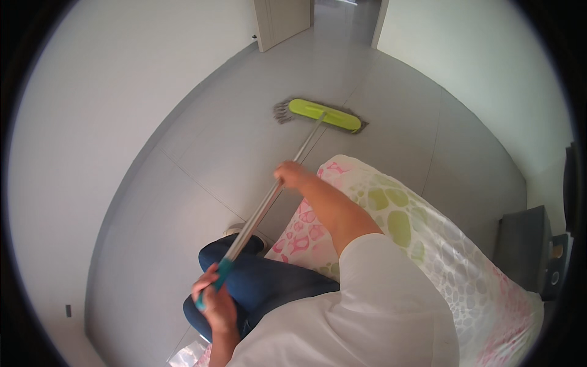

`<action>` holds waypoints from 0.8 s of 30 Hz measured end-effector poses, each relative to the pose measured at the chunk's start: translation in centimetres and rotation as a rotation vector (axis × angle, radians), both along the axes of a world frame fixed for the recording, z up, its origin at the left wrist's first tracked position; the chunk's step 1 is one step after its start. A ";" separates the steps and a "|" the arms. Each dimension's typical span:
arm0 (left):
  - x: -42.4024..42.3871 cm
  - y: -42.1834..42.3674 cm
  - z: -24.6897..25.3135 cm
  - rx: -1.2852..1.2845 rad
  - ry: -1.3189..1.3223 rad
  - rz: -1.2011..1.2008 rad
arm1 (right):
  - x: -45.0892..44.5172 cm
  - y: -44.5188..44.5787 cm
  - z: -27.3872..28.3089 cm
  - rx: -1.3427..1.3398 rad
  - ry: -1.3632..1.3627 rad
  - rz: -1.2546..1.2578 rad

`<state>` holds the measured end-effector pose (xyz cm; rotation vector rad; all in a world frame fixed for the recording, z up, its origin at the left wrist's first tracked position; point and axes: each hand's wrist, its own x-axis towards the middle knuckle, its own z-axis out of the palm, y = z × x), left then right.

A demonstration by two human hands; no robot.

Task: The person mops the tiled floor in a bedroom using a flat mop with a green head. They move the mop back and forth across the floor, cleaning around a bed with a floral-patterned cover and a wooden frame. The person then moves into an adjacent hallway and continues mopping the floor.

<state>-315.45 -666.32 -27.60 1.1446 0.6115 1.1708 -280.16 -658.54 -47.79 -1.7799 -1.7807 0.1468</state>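
Observation:
My left hand [214, 296] grips the teal end of a mop's metal handle [252, 225], low in the view. Farther up the same handle, my right hand [291, 174] is closed around the metal tube. The handle slants up and to the right to a flat lime-green mop head [325, 114], which lies on the grey tiled floor [206, 151]. Grey strands stick out around the head, fanned out most at its left end.
A bed or table with a patterned cover [399, 220] stands close on my right. Walls rise on both sides. An open door [284, 23] and doorway are at the top. A dark grey cabinet [520, 238] stands at the far right. Crinkled clear plastic [189, 354] lies at the bottom.

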 end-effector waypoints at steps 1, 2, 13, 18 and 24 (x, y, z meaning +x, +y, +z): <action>1.7 0.2 -0.9 -0.038 0.001 -0.105 | 2.2 -1.3 0.1 -0.032 -0.048 -0.085; 3.8 0.3 -2.1 -0.056 -0.029 -0.159 | 4.7 -2.5 0.1 -0.116 -0.089 -0.139; 1.8 2.7 -0.9 -0.031 -0.021 -0.271 | 1.4 -9.1 0.7 -0.206 -0.158 -0.472; -3.6 2.4 2.7 0.090 -0.054 -0.045 | -4.7 -8.0 2.0 0.152 -0.003 -0.325; -15.5 2.3 4.9 0.334 -0.006 0.168 | -17.3 -3.6 3.9 0.182 0.101 -0.081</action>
